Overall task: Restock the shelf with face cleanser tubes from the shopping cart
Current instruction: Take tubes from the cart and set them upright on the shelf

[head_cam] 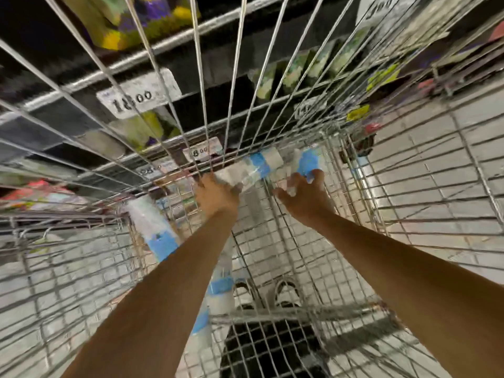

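Deep in the wire shopping cart (341, 236), reaching for stock. Left hand (218, 195) closed over the near end of a shrink-wrapped pack of face cleanser tubes (259, 165) lying along the cart's far edge, against the front grid; fingers curled around the film, though blur hides how firm the grip is. Right hand (305, 195) spread half open at the far right corner, fingertips touching a second blue-and-white pack (309, 159), not yet closed on it. More tubes (161, 236) stacked along the cart's left wall, running back toward the near edge. Beyond the grid, dark shelf (163, 77) rails with price tags (139, 94), largely bare behind the tags.

Likely light, by the look of the packs: soft plastic tubes bundled in slick, crinkly film. Probably slippery under the fingers and prone to sagging at the middle if lifted by one end. Best taken across the width, near the centre or at both ends, palms under the bundle. Not fragile, but caps could snag on the wire when drawn upward.
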`<state>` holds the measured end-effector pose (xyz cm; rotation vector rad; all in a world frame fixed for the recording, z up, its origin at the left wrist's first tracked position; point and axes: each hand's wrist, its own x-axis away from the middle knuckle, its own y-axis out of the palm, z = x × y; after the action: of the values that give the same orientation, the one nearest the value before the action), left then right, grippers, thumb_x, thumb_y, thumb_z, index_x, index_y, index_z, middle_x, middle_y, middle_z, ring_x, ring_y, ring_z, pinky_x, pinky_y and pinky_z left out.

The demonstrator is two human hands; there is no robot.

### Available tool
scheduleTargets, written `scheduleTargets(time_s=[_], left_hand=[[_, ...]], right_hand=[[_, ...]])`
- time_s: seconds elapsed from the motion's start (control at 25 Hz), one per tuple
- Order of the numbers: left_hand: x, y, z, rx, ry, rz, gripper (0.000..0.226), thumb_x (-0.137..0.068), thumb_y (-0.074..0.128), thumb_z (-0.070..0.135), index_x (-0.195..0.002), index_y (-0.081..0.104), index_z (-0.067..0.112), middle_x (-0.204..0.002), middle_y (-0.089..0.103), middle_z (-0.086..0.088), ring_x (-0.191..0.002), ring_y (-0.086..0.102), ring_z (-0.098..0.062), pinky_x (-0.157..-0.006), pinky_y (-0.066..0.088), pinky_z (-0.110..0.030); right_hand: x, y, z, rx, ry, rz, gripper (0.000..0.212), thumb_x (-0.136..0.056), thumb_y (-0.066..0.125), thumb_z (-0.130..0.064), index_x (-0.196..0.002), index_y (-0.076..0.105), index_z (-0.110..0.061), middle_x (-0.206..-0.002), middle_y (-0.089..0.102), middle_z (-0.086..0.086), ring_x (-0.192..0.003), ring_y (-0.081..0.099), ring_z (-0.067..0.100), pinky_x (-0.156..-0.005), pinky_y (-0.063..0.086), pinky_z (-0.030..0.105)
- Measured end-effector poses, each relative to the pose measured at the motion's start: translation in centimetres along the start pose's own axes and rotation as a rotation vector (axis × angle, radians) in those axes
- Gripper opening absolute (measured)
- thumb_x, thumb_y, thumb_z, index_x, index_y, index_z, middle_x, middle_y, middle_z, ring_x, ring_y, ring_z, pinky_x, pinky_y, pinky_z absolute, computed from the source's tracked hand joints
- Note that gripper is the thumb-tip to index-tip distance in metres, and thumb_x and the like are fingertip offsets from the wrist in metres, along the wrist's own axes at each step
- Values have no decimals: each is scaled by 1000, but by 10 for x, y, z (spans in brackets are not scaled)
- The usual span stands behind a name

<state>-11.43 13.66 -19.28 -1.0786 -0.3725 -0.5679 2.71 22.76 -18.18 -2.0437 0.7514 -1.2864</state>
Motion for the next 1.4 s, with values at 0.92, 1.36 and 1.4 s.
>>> scheduleTargets(time_s=[0.92,1.36,1.4], left_hand=[[41,-5,-26,435,180,56,40,-71,80,16,-85,43,25,-74,50,15,-64,51,-2,-54,46,-29],[109,-137,-9,711,242,-329,17,-91,58,6,-89,62,22,-68,68,17,-61,64,2,-48,49,-15],[120,-146,-5,708,264,-339,15,-92,57,7,-91,62,21,-67,67,18,-59,62,4,-48,47,-13]], right_hand=[[71,8,69,-801,330,-133,62,-74,68,-5,-128,41,-21,-100,59,3,-82,60,19,-57,47,26],[121,-79,31,-1299,320,-304,15,-86,56,-20,-91,62,-7,-69,68,5,-62,65,22,-62,55,30],[127,-96,25,-1290,346,-338,19,-80,61,-24,-91,65,-9,-74,70,8,-66,67,25,-66,56,34]])
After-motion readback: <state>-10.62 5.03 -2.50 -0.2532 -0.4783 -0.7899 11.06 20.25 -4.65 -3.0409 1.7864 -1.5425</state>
